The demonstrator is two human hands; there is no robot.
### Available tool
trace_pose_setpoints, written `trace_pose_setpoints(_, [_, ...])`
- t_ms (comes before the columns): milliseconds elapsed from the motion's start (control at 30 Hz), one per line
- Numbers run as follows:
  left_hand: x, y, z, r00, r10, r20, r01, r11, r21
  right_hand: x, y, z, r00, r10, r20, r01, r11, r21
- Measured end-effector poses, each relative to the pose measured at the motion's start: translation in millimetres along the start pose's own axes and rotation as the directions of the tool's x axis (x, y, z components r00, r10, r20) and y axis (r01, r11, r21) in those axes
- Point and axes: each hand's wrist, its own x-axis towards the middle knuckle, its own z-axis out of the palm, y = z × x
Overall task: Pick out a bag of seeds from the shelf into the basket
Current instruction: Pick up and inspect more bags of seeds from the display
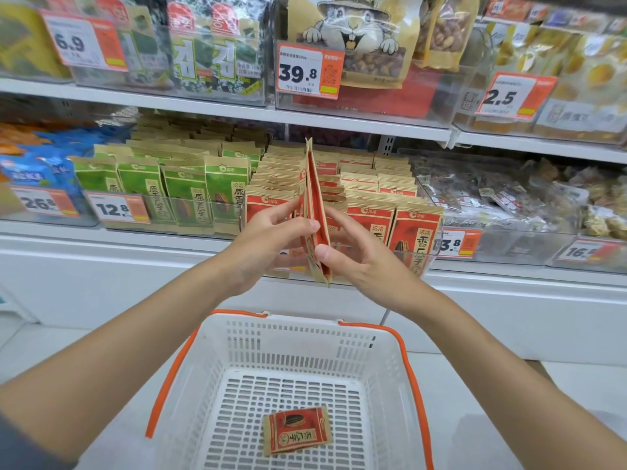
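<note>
A red and tan bag of seeds (315, 201) stands edge-on to me in front of the middle shelf, held upright between both hands. My left hand (268, 242) pinches its left side with thumb and fingers. My right hand (353, 256) grips its right side, thumb at the lower edge. Below them sits a white basket (369, 364) with orange handles. One small red seed bag (297, 430) lies flat on the basket's floor. More red seed bags (390, 205) stand in rows in the clear shelf bin behind my hands.
Green seed bags (183, 191) fill the bin to the left, blue packets further left. Mixed snacks in clear bins lie at right. The upper shelf holds seaweed packs and nut bags behind price tags (307, 71). A white shelf base runs below.
</note>
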Motion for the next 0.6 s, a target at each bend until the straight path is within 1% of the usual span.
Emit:
trace_pose_setpoints(100, [1.7,-1.7,-3.0,1.000,-0.006,0.014,0.006,1.000,-0.025,-1.1,-0.4,-0.4,1.000,0.009,0.009,-0.010,0.999,0.052])
trace_pose_setpoints(267, [1.9,-4.2,-3.9,1.000,0.004,0.025,-0.003,1.000,-0.029,-2.6,1.2,0.1,0.999,0.036,0.033,-0.039,0.995,0.093])
trace_pose_setpoints(367, [1.9,-4.8,-3.9,1.000,-0.003,0.019,0.003,1.000,-0.017,-2.4,1.8,0.9,0.999,0.044,0.029,-0.046,0.996,0.075])
trace_pose_setpoints(467, [2.4,-2.5,-4.4,1.000,-0.011,0.022,0.011,1.000,0.000,0.2,0.6,-3.5,0.999,0.040,-0.001,-0.040,0.998,0.050])
trace_pose_setpoints(600, [2.5,6.2,-2.0,0.994,-0.045,0.102,0.043,0.999,0.017,10.5,-10.2,-16.4,0.996,0.016,-0.086,-0.015,1.000,0.013])
